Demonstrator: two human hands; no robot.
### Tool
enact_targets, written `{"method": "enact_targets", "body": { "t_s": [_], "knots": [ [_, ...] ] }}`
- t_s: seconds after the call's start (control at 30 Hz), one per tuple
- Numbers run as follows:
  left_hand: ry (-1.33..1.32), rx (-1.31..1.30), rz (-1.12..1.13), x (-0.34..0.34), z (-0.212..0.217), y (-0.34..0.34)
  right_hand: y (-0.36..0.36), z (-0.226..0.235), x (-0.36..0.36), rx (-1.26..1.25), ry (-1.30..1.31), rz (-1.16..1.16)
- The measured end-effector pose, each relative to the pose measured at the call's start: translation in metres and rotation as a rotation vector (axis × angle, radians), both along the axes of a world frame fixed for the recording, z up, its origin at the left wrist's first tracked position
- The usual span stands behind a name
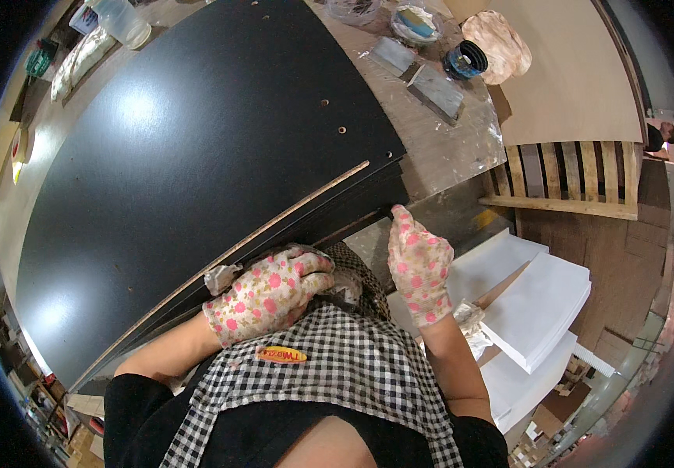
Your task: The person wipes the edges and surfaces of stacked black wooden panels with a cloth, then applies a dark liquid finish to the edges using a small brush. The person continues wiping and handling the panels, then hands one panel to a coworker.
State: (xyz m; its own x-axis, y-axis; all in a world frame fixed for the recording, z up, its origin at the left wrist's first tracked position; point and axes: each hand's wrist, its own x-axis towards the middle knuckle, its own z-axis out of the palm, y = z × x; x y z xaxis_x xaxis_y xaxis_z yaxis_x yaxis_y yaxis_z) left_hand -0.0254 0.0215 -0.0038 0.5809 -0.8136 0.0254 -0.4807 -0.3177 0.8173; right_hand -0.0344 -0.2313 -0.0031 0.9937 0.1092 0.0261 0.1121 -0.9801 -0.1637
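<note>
Flat, black stacked boards (212,132) lie ahead-left of our floral-gloved right hand (421,261), curled at their corner; their near edge slants down-left past our bent left hand (270,292). Whether either pinches, we cannot tell.

Black panels (212,140) | shiny, drilled | stacked flat | on worktable (473,144)

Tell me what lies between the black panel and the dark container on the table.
In the head view, one grey block and a second grey block lie on the table between the black panel and the dark container.
</note>
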Motion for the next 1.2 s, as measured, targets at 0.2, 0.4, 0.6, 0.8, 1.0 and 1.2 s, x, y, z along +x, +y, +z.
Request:
{"method": "enact_targets", "body": {
  "t_s": [0.2,0.4,0.6,0.8,1.0,1.2],
  "knots": [
    [0.252,-0.158,0.032,-0.015,-0.035,0.007,0.013,0.002,-0.001,-0.067,0.078,-0.011],
    [0.111,-0.139,-0.002,-0.021,-0.052,0.010,0.020,-0.008,-0.011,0.070,0.065,-0.017],
    [0.315,-0.157,-0.054,-0.020,-0.052,0.012,0.017,-0.007,-0.013,0.189,0.038,-0.105],
    [0.247,-0.188,-0.073,-0.020,-0.054,0.016,0.014,-0.002,-0.006,0.077,0.029,-0.094],
    [0.430,-0.182,-0.063,-0.022,-0.059,0.015,0.039,-0.008,-0.020,-0.100,0.077,-0.062],
    [0.200,-0.218,-0.080,-0.023,-0.060,0.014,0.023,-0.006,-0.019,0.159,0.039,-0.135]
  ]
}}
